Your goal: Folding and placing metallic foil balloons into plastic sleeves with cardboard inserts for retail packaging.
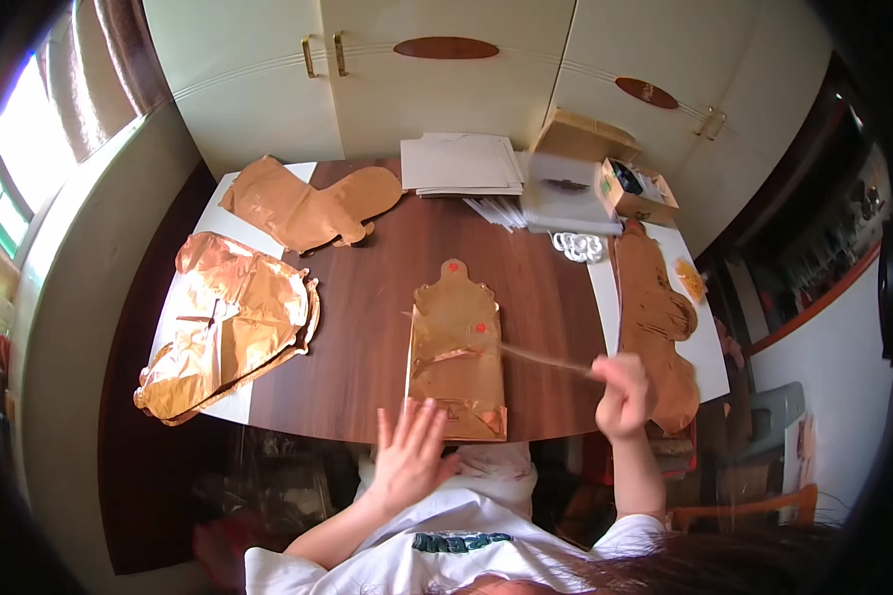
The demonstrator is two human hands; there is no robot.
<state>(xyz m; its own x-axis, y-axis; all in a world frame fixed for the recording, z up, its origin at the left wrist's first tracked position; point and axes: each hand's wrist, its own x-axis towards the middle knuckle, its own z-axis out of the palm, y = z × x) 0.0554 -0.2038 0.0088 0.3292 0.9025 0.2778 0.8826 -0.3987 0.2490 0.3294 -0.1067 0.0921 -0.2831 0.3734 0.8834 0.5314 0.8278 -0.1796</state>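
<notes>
Head view: right hand (622, 395) grip clamped on thin stick (546, 359) over gold foil balloon (456, 352); left hand (410, 454) spread open beside it.

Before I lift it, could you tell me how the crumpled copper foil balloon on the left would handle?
The crumpled foil balloon would probably flop, since it lies deflated in loose folds. It likely weighs little, being thin film. Its shiny surface may be slippery, and one edge overhangs the table, so a push might slide it off.

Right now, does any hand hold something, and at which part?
The right hand pinches one end of a thin straw-like stick; its other end reaches the folded copper foil balloon. The left hand is open and holds nothing.
</notes>
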